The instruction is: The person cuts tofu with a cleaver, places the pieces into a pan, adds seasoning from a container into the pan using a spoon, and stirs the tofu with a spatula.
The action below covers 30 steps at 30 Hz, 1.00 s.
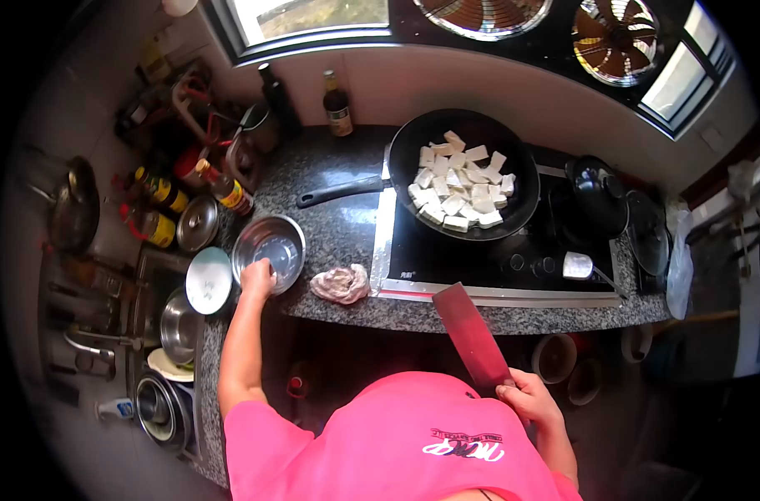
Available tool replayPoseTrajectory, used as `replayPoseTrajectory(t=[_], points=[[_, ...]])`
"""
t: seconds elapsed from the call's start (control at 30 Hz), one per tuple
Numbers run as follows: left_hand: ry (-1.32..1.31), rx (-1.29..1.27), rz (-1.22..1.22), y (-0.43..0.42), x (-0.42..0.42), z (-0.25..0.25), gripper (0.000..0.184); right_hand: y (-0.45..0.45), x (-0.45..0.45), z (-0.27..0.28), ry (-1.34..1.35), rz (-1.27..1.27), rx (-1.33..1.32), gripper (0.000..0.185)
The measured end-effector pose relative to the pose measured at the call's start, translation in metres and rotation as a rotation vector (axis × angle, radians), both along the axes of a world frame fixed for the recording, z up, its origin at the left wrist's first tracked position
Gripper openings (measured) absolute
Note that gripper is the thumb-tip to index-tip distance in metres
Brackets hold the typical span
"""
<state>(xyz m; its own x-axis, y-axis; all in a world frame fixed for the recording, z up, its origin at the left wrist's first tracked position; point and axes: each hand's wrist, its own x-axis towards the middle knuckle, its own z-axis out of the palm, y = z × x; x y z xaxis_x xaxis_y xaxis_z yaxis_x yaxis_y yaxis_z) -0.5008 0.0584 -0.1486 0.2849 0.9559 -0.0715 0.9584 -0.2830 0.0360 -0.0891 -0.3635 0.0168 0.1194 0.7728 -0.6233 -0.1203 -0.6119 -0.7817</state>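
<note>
My right hand (532, 396) is closed round the handle end of a cleaver (470, 332), whose broad blade points up and away in front of my pink shirt. At the counter's left, my left hand (259, 277) grips the near rim of a shiny metal bowl (291, 244); the fingertips are partly hidden. Right of the bowl lies a crumpled cloth (341, 285). A black frying pan (518, 142) holds many white blocks that look like tofu (457, 185); its handle points left over the counter.
The pan sits on a black glass cooktop (455, 259). A spatula (577, 266) and a lidded black pot (597, 196) are to the right. Sauce bottles (225, 190), a white bowl (209, 280) and a sink (138, 313) are at left. A dark bottle (337, 108) stands by the wall.
</note>
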Motion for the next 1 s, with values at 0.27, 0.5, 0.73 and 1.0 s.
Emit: replayPoseTrajectory(t=[0.27, 0.5, 0.73, 1.0], points=[[-0.672, -0.164, -0.424, -0.048, 0.143, 0.131, 0.016, 0.000, -0.019, -0.015, 0.010, -0.045, 0.069, 0.012], [-0.485, 0.154, -0.662, 0.021, 0.298, 0.154, 0.013, -0.001, -0.033, -0.030, -0.037, -0.093, 0.133, 0.011], [-0.579, 0.379, -0.747, -0.003, 0.238, 0.184, 0.011, -0.003, -0.042, -0.022, 0.006, -0.173, 0.067, 0.013], [-0.954, -1.142, 0.457, -0.127, 0.018, 0.044, 0.051, 0.031, -0.043, -0.047, 0.009, -0.167, 0.186, 0.010]])
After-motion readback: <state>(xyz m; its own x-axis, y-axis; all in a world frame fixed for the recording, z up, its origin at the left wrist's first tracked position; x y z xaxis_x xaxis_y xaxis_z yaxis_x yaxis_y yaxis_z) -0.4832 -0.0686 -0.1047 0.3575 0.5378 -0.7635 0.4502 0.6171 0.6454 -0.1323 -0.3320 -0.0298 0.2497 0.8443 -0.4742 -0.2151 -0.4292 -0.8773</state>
